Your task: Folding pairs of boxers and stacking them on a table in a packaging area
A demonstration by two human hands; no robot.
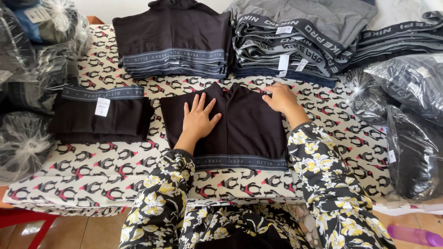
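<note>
both hands rest on the boxer briefs at the tabletop centre; folded briefs lie left, two stacks behind, bagged bundles right.

Penguin-print table cover; folded underwear, stacks.

Black underwear piece with grey waistband is laid flat on penguin-print cloth, pressed by left hand with fingers spread at its centre and by right hand at its top right edge, with a folded tagged pair placed left and dark stacks behind.
</note>
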